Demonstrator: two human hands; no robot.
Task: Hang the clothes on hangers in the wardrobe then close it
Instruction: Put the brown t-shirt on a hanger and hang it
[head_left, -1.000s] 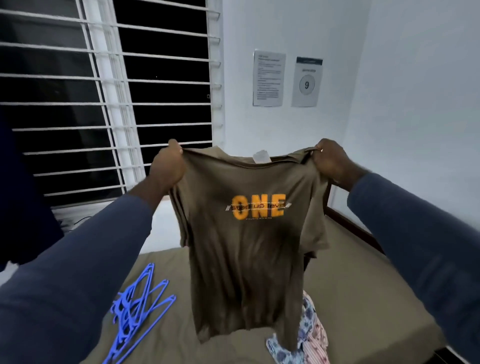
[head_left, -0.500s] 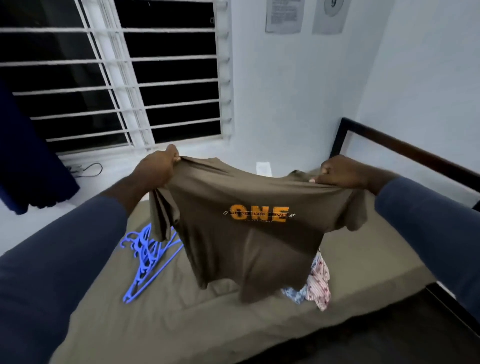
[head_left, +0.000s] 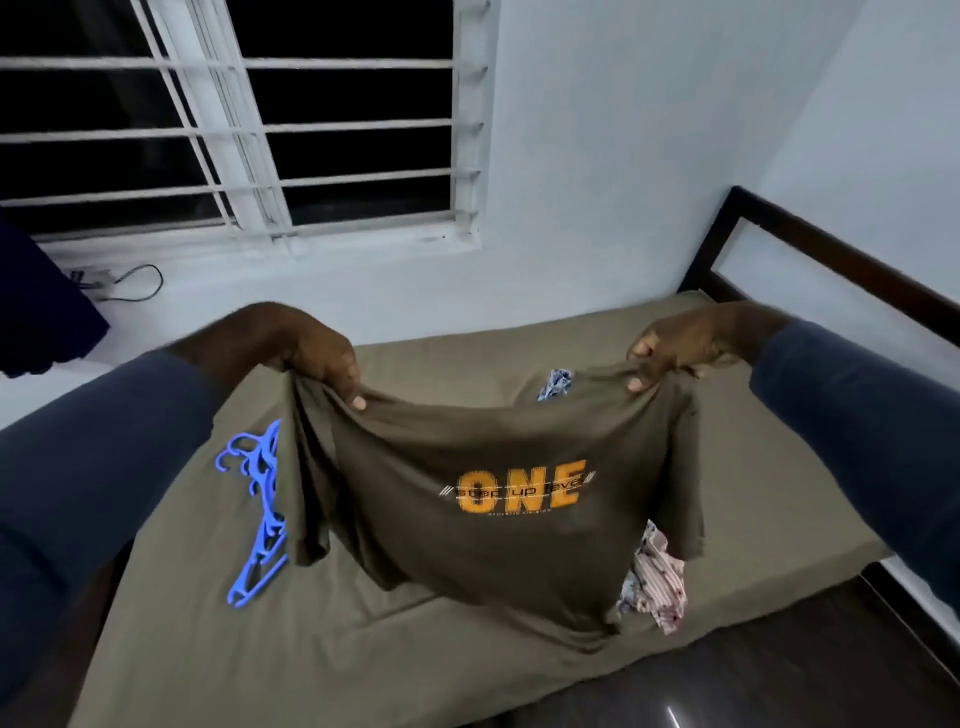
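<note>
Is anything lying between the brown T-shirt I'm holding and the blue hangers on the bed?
Nothing visible does. The brown T-shirt hangs right beside the blue hangers on the bed, its sleeve edge overlapping them in this view.

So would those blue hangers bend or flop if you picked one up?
Probably not: the blue hangers look like thin rigid plastic, so likely stiff and light. They lie stacked with hooks bunched together, so lifting one may drag others along.
</note>
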